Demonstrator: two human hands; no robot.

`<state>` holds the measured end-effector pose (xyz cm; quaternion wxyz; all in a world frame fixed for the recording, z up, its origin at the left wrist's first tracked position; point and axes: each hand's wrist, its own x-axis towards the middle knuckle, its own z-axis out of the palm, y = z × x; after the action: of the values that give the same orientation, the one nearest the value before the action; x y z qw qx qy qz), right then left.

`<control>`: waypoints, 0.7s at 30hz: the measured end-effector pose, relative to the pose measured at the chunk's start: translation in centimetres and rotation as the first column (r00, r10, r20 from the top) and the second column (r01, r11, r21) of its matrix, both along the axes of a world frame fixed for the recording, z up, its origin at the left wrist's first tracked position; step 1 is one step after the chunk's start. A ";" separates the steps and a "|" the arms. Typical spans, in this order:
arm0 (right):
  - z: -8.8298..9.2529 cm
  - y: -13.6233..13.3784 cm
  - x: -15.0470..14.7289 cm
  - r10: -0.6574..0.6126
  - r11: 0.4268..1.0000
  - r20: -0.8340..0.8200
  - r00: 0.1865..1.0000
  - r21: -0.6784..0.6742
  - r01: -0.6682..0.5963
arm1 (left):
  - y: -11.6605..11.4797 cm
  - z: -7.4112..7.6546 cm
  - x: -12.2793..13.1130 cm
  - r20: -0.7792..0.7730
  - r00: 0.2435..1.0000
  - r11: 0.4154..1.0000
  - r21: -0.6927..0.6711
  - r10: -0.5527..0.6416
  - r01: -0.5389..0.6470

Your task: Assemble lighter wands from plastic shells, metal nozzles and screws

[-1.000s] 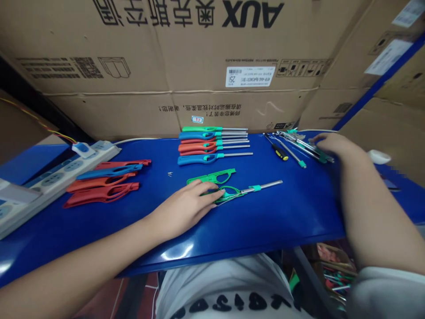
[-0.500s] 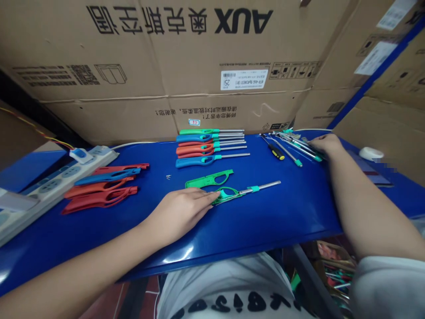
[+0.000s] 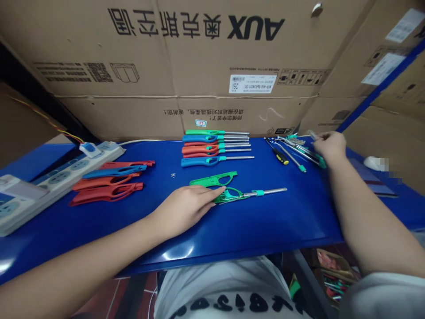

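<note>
My left hand (image 3: 186, 208) lies flat on the blue table (image 3: 265, 221), fingers stretched out, its fingertips on the handle of a green lighter (image 3: 245, 194) with a metal tube. A loose green handle shell (image 3: 214, 179) lies just behind it. My right hand (image 3: 327, 145) reaches to the far right, its fingers curled on a pile of metal lighter innards (image 3: 300, 148); it pinches one thin part from that pile. A black and yellow screwdriver (image 3: 277, 153) lies to the left of the pile.
A row of several finished lighters (image 3: 215, 146) lies at the back middle. Red and blue handle shells (image 3: 109, 181) are stacked at the left, next to a white power strip (image 3: 56, 175). Large cardboard boxes (image 3: 199, 66) wall off the back.
My right hand has lifted slightly at the pile of innards and now pinches a thin part. My left hand has stayed on the green lighter's handle.
</note>
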<state>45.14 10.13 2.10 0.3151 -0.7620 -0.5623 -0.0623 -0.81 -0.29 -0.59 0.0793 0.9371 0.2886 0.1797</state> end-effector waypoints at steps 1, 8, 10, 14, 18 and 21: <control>0.5 -0.1 -1.1 -0.041 0.997 -0.052 0.998 0.056 0.044 | 0.2 -0.1 0.0 0.040 0.999 1.000 -0.017 0.010 -0.010; 0.6 -3.4 -13.5 0.475 0.879 -0.376 0.795 0.156 -0.451 | 0.2 1.0 0.4 0.283 0.954 0.995 -0.038 0.104 -0.097; -0.3 -5.4 -16.9 0.686 0.690 -0.475 0.550 0.188 -0.699 | 0.1 1.2 0.5 0.292 0.947 0.990 -0.062 0.137 -0.124; -2.1 -8.6 -21.1 0.834 0.413 -0.486 0.261 0.237 -0.879 | 0.1 0.7 0.8 0.321 0.937 0.981 -0.174 0.139 -0.086; -2.6 -9.5 -21.9 0.839 0.340 -0.512 0.186 0.224 -0.914 | 0.2 0.4 1.1 0.363 0.926 0.954 -0.299 0.107 0.008; -2.5 -9.1 -21.4 0.832 0.332 -0.526 0.175 0.220 -0.917 | 0.1 0.6 1.3 0.383 0.915 0.939 -0.343 0.125 0.015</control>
<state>23.70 1.02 -0.40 0.3830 -0.3002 -0.7793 0.3948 0.45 -0.18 0.02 0.2912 0.8443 0.3195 0.3168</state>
